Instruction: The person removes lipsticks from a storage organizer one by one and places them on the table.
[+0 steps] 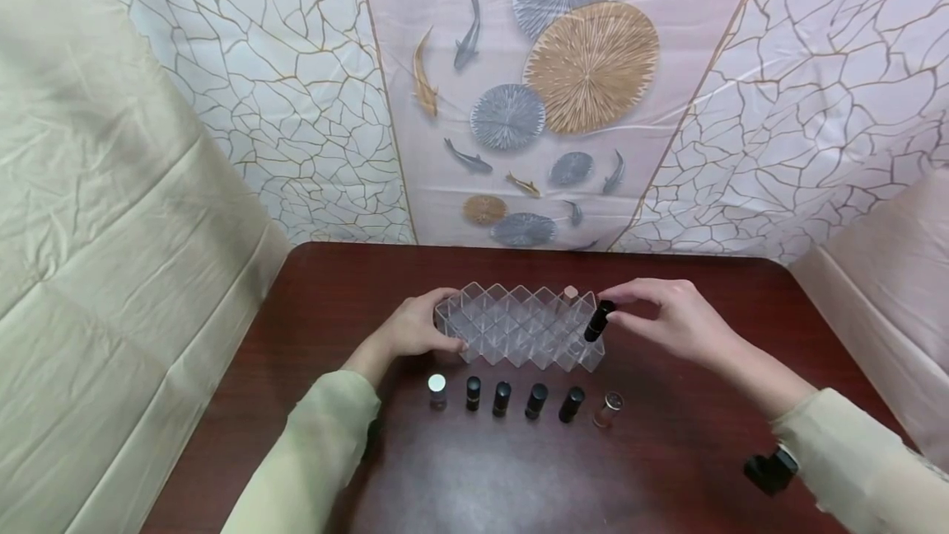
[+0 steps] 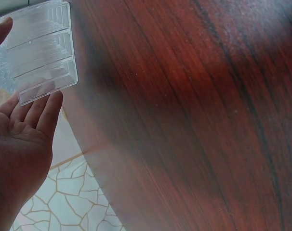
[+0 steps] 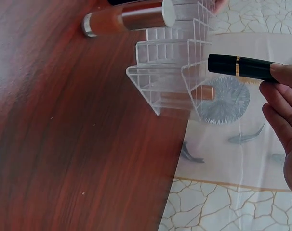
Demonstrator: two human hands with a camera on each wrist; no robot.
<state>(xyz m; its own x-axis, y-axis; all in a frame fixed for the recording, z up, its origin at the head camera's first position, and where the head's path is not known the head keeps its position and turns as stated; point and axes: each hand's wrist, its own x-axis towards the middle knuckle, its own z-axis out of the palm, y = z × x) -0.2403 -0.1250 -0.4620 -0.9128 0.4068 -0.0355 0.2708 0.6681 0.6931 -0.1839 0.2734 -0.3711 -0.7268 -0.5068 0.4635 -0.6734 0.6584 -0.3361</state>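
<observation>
My right hand point(image 1: 670, 316) pinches a black lipstick point(image 3: 254, 69) by one end, between thumb and fingertips. A gold band circles the tube, which is tilted over the right end of a clear lipstick organizer point(image 1: 511, 328) with diamond-shaped compartments. At the organizer's left end, my left hand point(image 1: 415, 324) grips it, thumb at the front corner and fingers at the back. One lipstick with a rose-gold end point(image 1: 570, 294) stands in a back compartment near the right; its side shows through the clear wall in the right wrist view.
In front of the organizer a row of upright tubes stands on the dark red wooden table point(image 1: 474, 476): a silver-capped one point(image 1: 437, 390) at left, several black lipsticks point(image 1: 537, 400), and a brownish clear-walled tube point(image 1: 608, 409) at right. Patterned cloth point(image 1: 311, 89) hangs behind the table.
</observation>
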